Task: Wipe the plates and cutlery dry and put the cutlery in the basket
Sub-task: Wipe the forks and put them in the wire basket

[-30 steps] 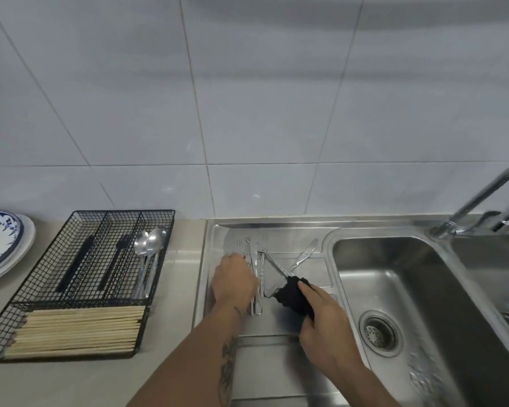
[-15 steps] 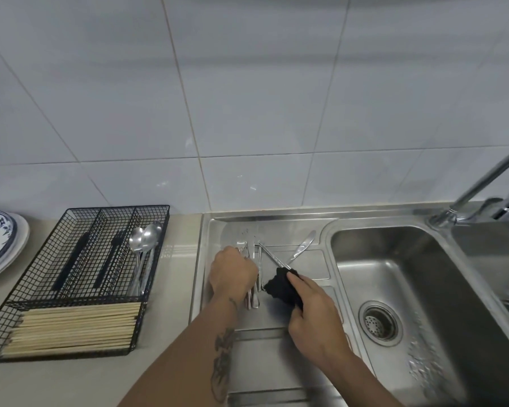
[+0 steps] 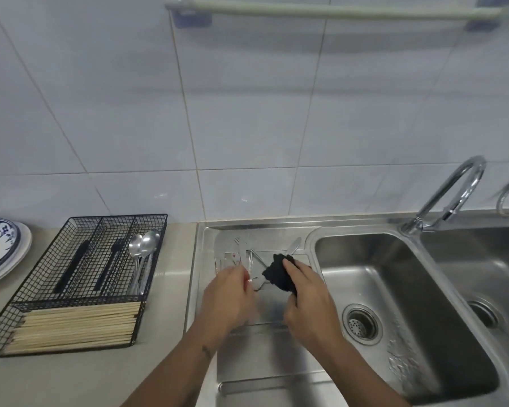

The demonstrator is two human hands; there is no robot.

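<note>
Several steel forks (image 3: 241, 254) and a knife (image 3: 294, 245) lie on the steel draining board (image 3: 265, 351) left of the sink. My left hand (image 3: 228, 295) is over them and pinches the handle end of one piece of cutlery (image 3: 254, 279). My right hand (image 3: 307, 301) grips a black cloth (image 3: 276, 274) pressed against that piece. The black wire basket (image 3: 80, 277) stands on the counter to the left, with spoons (image 3: 146, 248), dark-handled cutlery (image 3: 74, 268) and chopsticks (image 3: 77, 326) in it. Blue-patterned plates (image 3: 0, 248) sit at the far left edge.
The sink basin (image 3: 394, 304) with its drain lies right of my hands, and a second basin (image 3: 488, 289) beyond it. A chrome tap (image 3: 453, 192) rises behind the basins. A towel rail (image 3: 329, 10) runs along the tiled wall above.
My left hand has drawn back toward me with a piece of cutlery in its fingers. My right hand has followed with the cloth. The camera has tilted up, showing the towel rail.
</note>
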